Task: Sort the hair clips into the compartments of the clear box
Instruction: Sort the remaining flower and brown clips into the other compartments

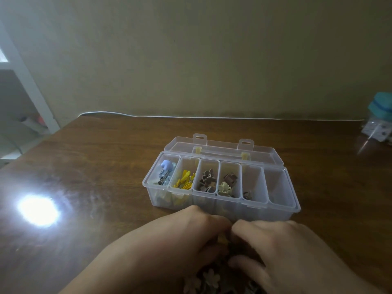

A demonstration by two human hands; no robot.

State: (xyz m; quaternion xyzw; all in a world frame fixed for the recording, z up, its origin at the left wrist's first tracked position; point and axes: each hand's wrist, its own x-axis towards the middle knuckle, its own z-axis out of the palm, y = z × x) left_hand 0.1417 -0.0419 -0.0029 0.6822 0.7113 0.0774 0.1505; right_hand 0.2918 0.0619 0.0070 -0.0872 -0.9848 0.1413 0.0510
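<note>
A clear box (pixel 294 206) with its lid folded back stands on the brown table, split into several compartments. From the left they hold blue and grey clips (pixel 166 171), yellow clips (pixel 184 181), brown clips (pixel 207 181), brown and cream clips (pixel 228 183), and one small brown clip (pixel 247 195); the rightmost looks bare. Just in front of the box, my left hand (pixel 169 247) and my right hand (pixel 282 251) meet fingertip to fingertip over a pile of loose clips (pixel 212 279). Whether either hand grips a clip is hidden.
A bright glare spot (pixel 39 211) lies on the table at the left. A white cable (pixel 191 117) runs along the table's far edge by the wall. A teal-lidded jar (pixel 379 117) stands at the far right. A white shelf frame (pixel 27 85) is at the left.
</note>
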